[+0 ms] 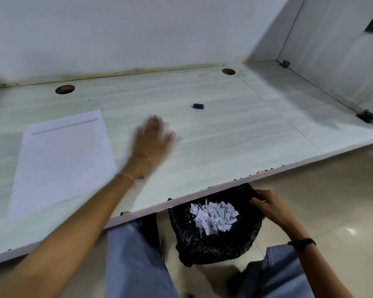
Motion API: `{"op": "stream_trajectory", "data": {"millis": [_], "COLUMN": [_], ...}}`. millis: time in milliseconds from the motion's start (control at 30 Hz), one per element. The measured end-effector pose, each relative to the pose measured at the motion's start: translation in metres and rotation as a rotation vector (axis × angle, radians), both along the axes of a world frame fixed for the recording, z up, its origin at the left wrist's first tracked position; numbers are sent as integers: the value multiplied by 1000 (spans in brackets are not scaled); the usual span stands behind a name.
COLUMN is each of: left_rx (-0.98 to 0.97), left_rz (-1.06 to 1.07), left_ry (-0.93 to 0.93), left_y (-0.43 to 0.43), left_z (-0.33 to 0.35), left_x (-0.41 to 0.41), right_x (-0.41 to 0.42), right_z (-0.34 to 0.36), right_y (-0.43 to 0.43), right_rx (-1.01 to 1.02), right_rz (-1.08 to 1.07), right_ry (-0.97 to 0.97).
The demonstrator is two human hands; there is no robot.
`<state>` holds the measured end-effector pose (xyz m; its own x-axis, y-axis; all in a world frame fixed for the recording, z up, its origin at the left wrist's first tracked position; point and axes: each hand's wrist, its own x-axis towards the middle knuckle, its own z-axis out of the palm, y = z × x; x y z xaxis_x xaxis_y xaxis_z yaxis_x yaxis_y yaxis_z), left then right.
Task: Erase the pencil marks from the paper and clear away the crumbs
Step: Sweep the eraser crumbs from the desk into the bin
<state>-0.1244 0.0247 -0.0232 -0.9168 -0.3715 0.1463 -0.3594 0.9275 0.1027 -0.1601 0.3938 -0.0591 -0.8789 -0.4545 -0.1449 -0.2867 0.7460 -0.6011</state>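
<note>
Your left hand (152, 136): flat, fingers spread, on surface (224, 136) beside paper (63, 160) | right hand (271, 208): grips bag (213, 244) rim below front edge

Left arm is extended forward; left hand (152, 138) is held palm down, fingers spread, blurred. Right forearm is held low; right hand (269, 206) is curled round the rim of the black bag (202, 244).

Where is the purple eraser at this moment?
In the head view, the purple eraser lies on the desk, beyond and right of the left hand, well right of the paper.
</note>
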Motion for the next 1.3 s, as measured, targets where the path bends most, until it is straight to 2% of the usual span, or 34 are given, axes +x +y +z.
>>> {"op": "stream_trajectory", "data": {"millis": [33, 100, 267, 367, 500, 667, 733, 767, 833, 900, 967, 1033, 1133, 1233, 1300], "left_rx": [60, 211, 157, 107, 140, 137, 173, 153, 59, 54, 130, 165, 136, 54, 86], "left_rz": [182, 357, 328, 175, -107, -531, -614, -559, -303, -61, -4, -179, -581, -854, -1043], "left_ry": [-14, -67, -131, -164, -154, -173, -133, -88, -20, -67, -132, -113, -144, -161, -176], "left_y": [-28, -58, -40, -11, 48, 99, 95, 83, 43, -3, -19, 4, 73, 137, 168], "left_z": [0, 6, 17, 20, 15, 14, 13, 12, 10, 11, 18, 25, 24, 16, 18], "left_x": [-2, -6, -41, -56, -64, -32, -22, -26, -42, -58, -66, -70, -61, -25, 9], "right_x": [0, 0, 0, -2, -4, -6, -6, -5, -4, -2, 0, 3, 7, 9, 11], "right_z": [0, -1, -1, -3, -6, -5, -5, -5, -4, -5, -4, -5, -5, -8, -7], "right_y": [0, 0, -1, 1, 2, 3, 4, 5, 5, 6, 7, 8, 11, 16, 19], "right_rx": [-6, -25, -12, -1, 17, -4, -4, -3, -5, -22, -36, -41, -34, -32, -41], "right_rz": [-3, -13, -7, -8, -9, -20, -21, -21, -20, -32, -45, -51, -59, -74, -72], "right_ry": [-1, -7, -6, 6, -5, 3, -6, -9, -1, -2, -11, -11, -7, 15, 25]}}
